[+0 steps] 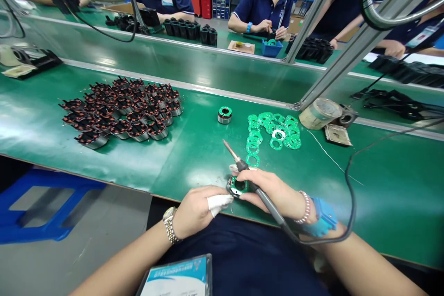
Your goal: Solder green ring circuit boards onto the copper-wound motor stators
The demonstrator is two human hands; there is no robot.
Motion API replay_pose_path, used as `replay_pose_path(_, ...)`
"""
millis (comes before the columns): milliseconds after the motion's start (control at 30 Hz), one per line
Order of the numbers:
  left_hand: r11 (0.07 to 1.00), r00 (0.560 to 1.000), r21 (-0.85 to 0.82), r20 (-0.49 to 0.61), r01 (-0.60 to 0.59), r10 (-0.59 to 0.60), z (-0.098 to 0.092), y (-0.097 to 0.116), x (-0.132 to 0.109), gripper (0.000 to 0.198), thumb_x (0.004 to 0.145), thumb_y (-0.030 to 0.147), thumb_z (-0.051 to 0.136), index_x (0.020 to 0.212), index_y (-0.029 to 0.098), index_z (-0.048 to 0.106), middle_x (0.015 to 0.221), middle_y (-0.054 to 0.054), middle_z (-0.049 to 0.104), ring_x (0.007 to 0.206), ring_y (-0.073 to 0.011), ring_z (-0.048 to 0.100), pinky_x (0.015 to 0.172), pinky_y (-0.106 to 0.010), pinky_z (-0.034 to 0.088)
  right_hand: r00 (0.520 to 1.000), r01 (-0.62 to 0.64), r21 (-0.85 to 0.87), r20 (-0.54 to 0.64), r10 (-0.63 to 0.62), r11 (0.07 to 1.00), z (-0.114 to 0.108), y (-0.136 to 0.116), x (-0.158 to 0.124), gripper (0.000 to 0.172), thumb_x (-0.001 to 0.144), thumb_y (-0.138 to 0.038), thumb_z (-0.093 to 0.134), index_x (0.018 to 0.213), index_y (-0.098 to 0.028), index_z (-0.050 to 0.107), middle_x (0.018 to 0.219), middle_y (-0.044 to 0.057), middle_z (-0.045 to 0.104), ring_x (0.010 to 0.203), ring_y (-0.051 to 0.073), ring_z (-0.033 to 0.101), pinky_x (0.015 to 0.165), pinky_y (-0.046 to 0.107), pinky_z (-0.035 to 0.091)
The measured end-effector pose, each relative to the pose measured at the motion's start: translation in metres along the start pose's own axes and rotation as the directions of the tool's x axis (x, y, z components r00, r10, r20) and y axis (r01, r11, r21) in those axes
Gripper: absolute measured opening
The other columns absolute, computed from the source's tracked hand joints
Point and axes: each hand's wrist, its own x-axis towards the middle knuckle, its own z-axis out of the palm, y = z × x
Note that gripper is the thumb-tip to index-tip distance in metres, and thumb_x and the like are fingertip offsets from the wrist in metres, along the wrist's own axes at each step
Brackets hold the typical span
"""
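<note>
At the table's near edge, my right hand (267, 189) holds a soldering iron (239, 162), its tip pointing up and left, while its fingers also grip a stator with a green ring board (237, 186) on top. My left hand (199, 206), a white wrap on one finger, has its fingers closed at the left side of that stator; part of their grip is hidden. Farther back stands another stator with a green ring (225, 114). Loose green ring boards (253, 141) lie to its right. Many bare copper-wound stators (120, 111) are grouped on the left.
A round tin (319, 113) and a small square tray (338, 135) sit at the back right, by a metal post (321, 32). The iron's cable (352, 194) loops over the right side. Other people work across the green table (194, 157).
</note>
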Motion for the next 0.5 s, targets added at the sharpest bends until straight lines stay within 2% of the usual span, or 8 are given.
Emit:
replay_pose_path(67,1.0,0.999,-0.02,0.032,0.01,-0.009,0.0,0.003,0.003,0.019,0.08,0.02,0.053,0.091,0.021,0.068,0.093,-0.008,0.068,0.086,-0.0187,0.062,0.08,-0.028,0.045,0.997,-0.039,0.006,-0.066,0.039,0.999,0.007,-0.001,-0.006,0.029,0.081,-0.023,0.057,0.108,-0.018,0.045,0.101,0.009,0.058,0.092,0.017,0.057,0.081,0.03,0.048)
replay_pose_path(167,0.952,0.977,-0.225,-0.011,0.207,-0.215,0.0,0.012,0.016,0.01,0.075,0.023,0.06,0.076,0.018,0.068,0.079,-0.006,0.068,0.074,-0.0165,0.062,0.071,-0.026,0.047,0.974,-0.125,-0.014,-0.194,0.12,0.992,0.021,-0.007,-0.013,0.034,0.079,-0.027,0.06,0.108,-0.019,0.045,0.098,0.008,0.057,0.091,0.019,0.055,0.078,0.032,0.048)
replay_pose_path(233,0.835,0.92,-0.414,0.019,0.363,-0.391,-0.001,0.016,0.025,0.008,0.07,0.023,0.065,0.068,0.015,0.065,0.069,-0.003,0.065,0.065,-0.0145,0.059,0.064,-0.024,0.046,0.953,-0.159,-0.039,-0.267,0.143,0.986,0.028,-0.011,-0.016,0.036,0.077,-0.028,0.062,0.107,-0.02,0.045,0.097,0.008,0.057,0.09,0.02,0.053,0.076,0.033,0.048)
replay_pose_path(300,0.705,0.866,-0.539,0.101,0.461,-0.489,-0.002,0.017,0.031,0.012,0.065,0.024,0.067,0.064,0.014,0.061,0.061,-0.001,0.061,0.058,-0.0125,0.056,0.059,-0.023,0.045,0.941,-0.156,-0.06,-0.313,0.129,0.986,0.032,-0.015,-0.016,0.032,0.077,-0.023,0.061,0.106,-0.02,0.046,0.096,0.008,0.057,0.09,0.021,0.052,0.076,0.035,0.046)
replay_pose_path(367,0.636,0.842,-0.585,0.165,0.503,-0.513,-0.003,0.016,0.035,0.015,0.064,0.025,0.068,0.063,0.013,0.059,0.057,0.0,0.059,0.054,-0.0109,0.053,0.057,-0.022,0.043,0.937,-0.134,-0.059,-0.334,0.107,0.989,0.032,-0.016,-0.012,0.027,0.079,-0.016,0.056,0.104,-0.021,0.046,0.093,0.007,0.057,0.087,0.02,0.051,0.075,0.034,0.046)
replay_pose_path(500,0.604,0.835,-0.61,0.19,0.513,-0.517,-0.004,0.013,0.037,0.019,0.061,0.025,0.07,0.064,0.012,0.058,0.056,0.0,0.058,0.054,-0.0098,0.052,0.057,-0.022,0.043,0.947,-0.103,-0.014,-0.306,0.093,0.995,0.026,-0.016,0.001,0.02,0.081,-0.01,0.049,0.098,-0.021,0.049,0.081,0.004,0.053,0.076,0.016,0.049,0.07,0.03,0.044)
